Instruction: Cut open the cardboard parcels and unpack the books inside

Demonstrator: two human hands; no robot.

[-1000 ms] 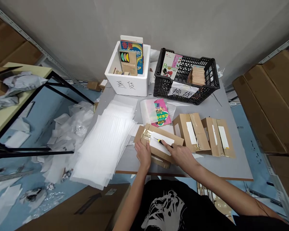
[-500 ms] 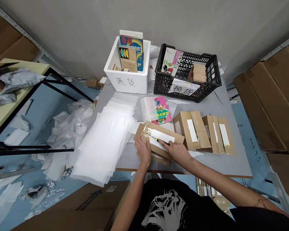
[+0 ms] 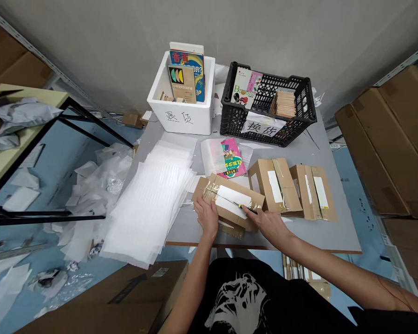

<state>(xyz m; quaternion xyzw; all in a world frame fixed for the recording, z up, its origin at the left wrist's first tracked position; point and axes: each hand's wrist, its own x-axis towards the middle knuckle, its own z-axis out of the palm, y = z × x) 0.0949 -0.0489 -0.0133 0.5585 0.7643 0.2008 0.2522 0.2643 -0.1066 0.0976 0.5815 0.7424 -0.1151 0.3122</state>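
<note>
Cardboard box, long axis left-to-right.
Right hand: curled round cutter, box's right half; left hand: half-spread on box's left end.

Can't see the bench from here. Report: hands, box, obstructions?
Left hand on taped cardboard box. Right hand grips utility knife, blade over box's white label. Nothing else loose visible on top; another box shows at near side.
</note>
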